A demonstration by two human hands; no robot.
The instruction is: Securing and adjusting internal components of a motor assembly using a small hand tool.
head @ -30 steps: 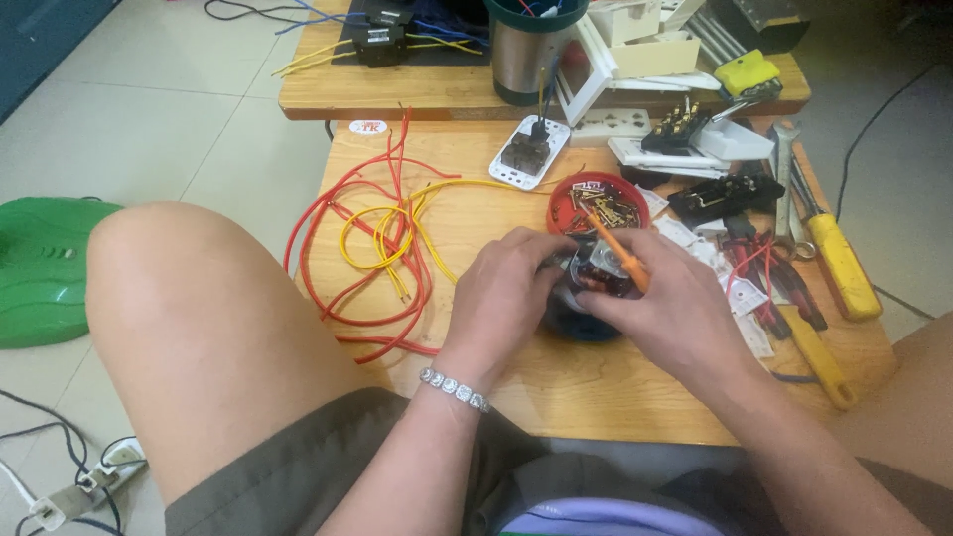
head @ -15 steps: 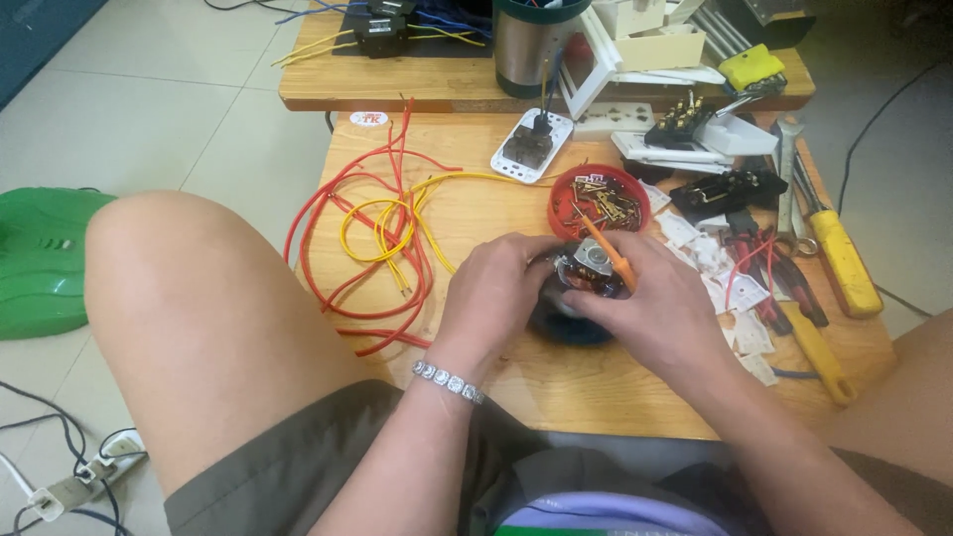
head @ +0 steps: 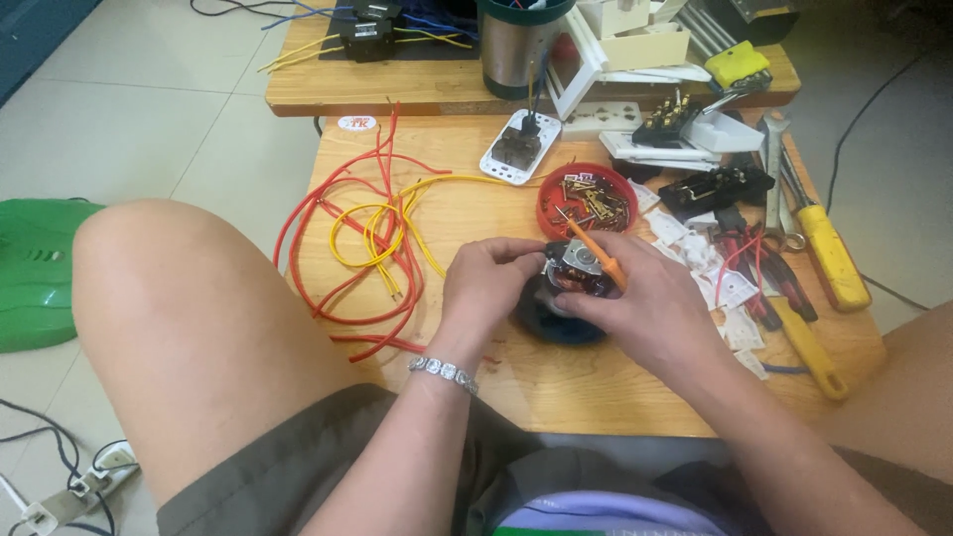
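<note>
1. Head view, looking down at a low wooden table (head: 635,392); a bare knee sits to the left of it.
2. Left hand (head: 488,283), with a beaded silver bracelet (head: 445,372) at the wrist, has its fingers curled round the left side of a small dark round motor-like part with a metal top (head: 568,298). Grip closed on it.
3. Right hand (head: 645,308) rests against the right side of the same part and pinches an orange-handled screwdriver (head: 596,253); the tool slants up and left across the part's metal top. Whether its tip touches the metal I cannot tell.
4. The part stands on the table near the front edge, centre, between both hands.
5. Just behind it: a shallow round red lid-like dish (head: 588,199) holding small brass and dark fittings.
6. Behind the dish, a white rectangular socket plate (head: 520,149) lies flat.
7. Left of the hands: a loose tangle of red and yellow insulated wires (head: 372,248), spread over the table's left half.
8. Right of the hands: scattered small white paper tags (head: 730,293), red-handled pliers (head: 749,268), and a long yellow-handled screwdriver (head: 829,253) near the right edge.
9. Farther back, a second wooden board carries a steel cylindrical cup (head: 516,50).
10. A green plastic object (head: 40,273) lies on the tiled floor, far left.
</note>
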